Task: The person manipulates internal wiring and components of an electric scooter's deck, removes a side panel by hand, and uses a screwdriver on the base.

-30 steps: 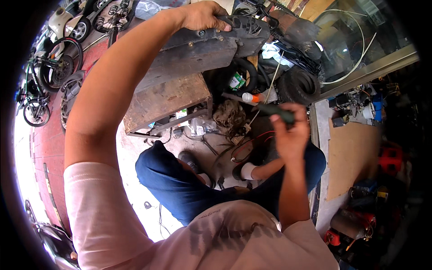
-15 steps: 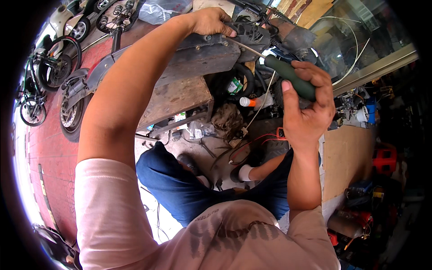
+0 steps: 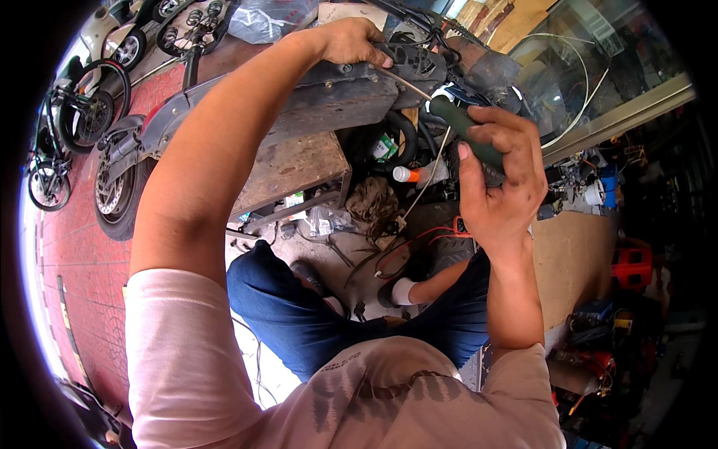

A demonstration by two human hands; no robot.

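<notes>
My left hand [image 3: 351, 43] grips the top edge of a black scooter deck [image 3: 321, 108] studded with bolts, fingers curled over it. My right hand [image 3: 502, 176] is wrapped round the dark green handle of a screwdriver [image 3: 449, 112]; its thin shaft points up-left to the deck beside my left thumb, where I cannot tell exactly what the tip touches. Under the deck stands a worn wooden stool [image 3: 299, 168] with a metal frame. An orange-capped bottle [image 3: 407, 174] lies below the screwdriver, near black tubes and a white cable.
Bicycles [image 3: 51, 179] and vehicles stand on red paving [image 3: 82, 277] at left. A glass-topped case [image 3: 621, 52] is at upper right. Cardboard [image 3: 580, 262], tools and a red item [image 3: 636, 266] lie at right. A red-leaded meter [image 3: 458, 224] sits near my legs.
My right hand has risen from lower down with the screwdriver, bringing its shaft to the deck by my left thumb, then shifted slightly left. My left hand still grips the deck.
</notes>
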